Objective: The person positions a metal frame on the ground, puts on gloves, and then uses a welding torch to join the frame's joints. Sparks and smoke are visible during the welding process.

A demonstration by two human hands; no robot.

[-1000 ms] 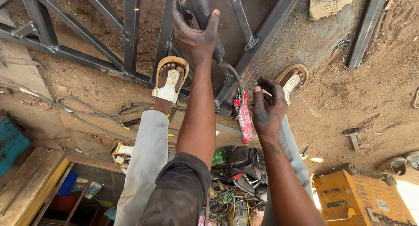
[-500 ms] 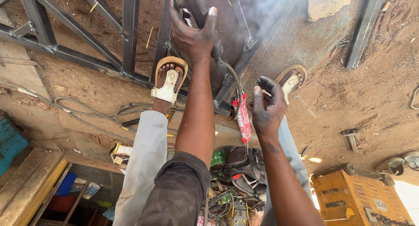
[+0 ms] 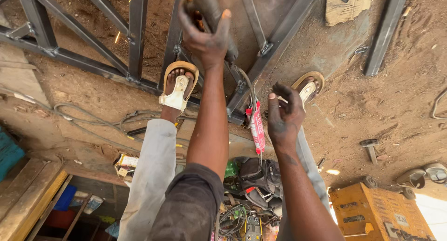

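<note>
My left hand (image 3: 207, 36) is stretched out in front and grips the dark body of an angle grinder (image 3: 207, 8) over a steel frame (image 3: 137, 45) of welded square tubes lying on the dirt. A few sparks fly to the left of it. The grinder's cable (image 3: 249, 94) curves back toward me, with a red-and-white wrapped section (image 3: 257, 129). My right hand (image 3: 284, 117) is curled around that cable beside the wrapped part. My feet, in tan sandals, stand on the frame, one (image 3: 179, 85) left of the grinder and one (image 3: 307, 85) to its right.
A yellow crate (image 3: 372, 213) stands at the lower right, a hammer (image 3: 370, 148) on the dirt near it. A dark tool bag (image 3: 258, 176) with wires lies between my legs. Hoses (image 3: 93, 120) trail on the left, by wooden planks (image 3: 28, 194). A loose steel bar (image 3: 386, 31) lies at the upper right.
Smoke seen by the grinder half a second ago has gone and sparks now fly left. My left hand shifted slightly on the grinder. My right hand stayed put.
</note>
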